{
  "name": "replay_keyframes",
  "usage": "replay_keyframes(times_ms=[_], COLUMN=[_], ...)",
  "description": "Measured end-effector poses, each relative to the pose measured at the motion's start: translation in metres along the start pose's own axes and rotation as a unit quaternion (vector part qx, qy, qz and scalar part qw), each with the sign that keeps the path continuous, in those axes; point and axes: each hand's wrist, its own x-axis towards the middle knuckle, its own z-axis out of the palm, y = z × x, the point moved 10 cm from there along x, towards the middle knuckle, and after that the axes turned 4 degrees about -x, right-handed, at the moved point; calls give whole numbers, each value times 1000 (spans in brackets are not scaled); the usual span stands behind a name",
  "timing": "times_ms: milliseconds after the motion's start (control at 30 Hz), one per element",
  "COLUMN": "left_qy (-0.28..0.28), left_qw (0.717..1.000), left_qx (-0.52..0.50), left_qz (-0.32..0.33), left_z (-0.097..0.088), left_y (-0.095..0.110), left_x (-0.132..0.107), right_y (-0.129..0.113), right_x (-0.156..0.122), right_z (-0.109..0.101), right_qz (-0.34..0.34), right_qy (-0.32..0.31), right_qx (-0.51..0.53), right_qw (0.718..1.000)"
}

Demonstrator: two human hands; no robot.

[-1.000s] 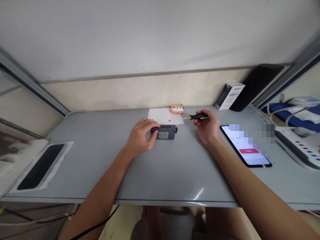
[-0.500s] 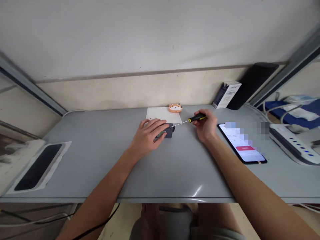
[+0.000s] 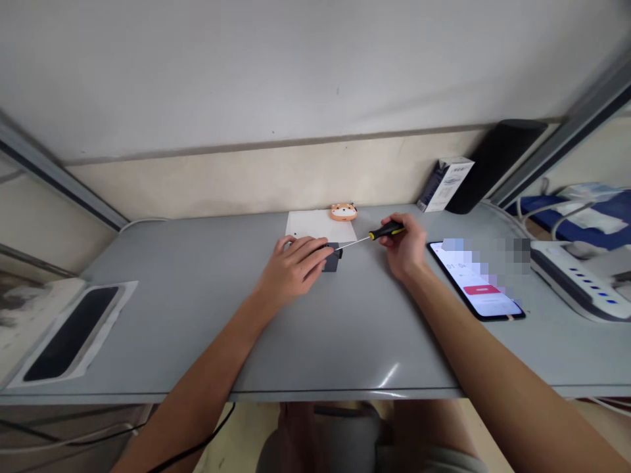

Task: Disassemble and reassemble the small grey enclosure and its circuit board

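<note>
My right hand (image 3: 405, 244) is closed round the black and yellow handle of a screwdriver (image 3: 387, 230). Its thin shaft points left, and the tip meets the upper part of a small dark grey box-shaped device (image 3: 331, 264) lying on the desk. With fingers bent over that device, my left hand (image 3: 296, 266) grips it from the left and covers most of it. A short black knob-like part juts from the device's right side. Just behind lies a white sheet of paper (image 3: 315, 225), with an orange and white animal-faced case (image 3: 344, 211) at its far right corner.
Right of my forearm lies a lit phone (image 3: 480, 282), then a white power strip (image 3: 576, 279). A carton (image 3: 445, 185) and a black cylinder (image 3: 497, 164) stand at the back right. A dark flat panel on white backing (image 3: 73, 332) lies far left. The wall bounds the grey desk (image 3: 187, 263) behind.
My left fingers have shifted slightly over the grey device, and the greenish patch beneath them is now covered. The screwdriver stays at the device, and the whole view has moved a little.
</note>
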Motion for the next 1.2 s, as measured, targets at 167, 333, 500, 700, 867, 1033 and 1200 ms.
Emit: replay_keyframes(times_ms=[167,333,500,700,867,1033,1200], left_qy=[-9,-4,-12,7,36,111,202], left_qw=[999,997,996,995,998,986,958], left_qx=[23,58,59,51,-16,-78,-61], left_qz=[25,56,67,87,41,-103,-194], left_z=[-3,-7,-5,-7,-12,-33,-57], left_y=[6,12,11,21,15,-26,-64], left_x=[2,5,4,4,5,-3,-19], right_y=[-2,0,3,-1,-4,2,10], right_x=[1,0,-5,-13,-27,-36,-40], right_z=[3,1,4,18,44,57,64], right_qz=[-20,-10,16,-15,-77,-117,-134], right_qy=[-17,-3,3,-45,-153,-230,-282], right_qx=[-12,4,21,-71,-201,-300,-327], right_qw=[1000,1000,1000,996,964,918,892])
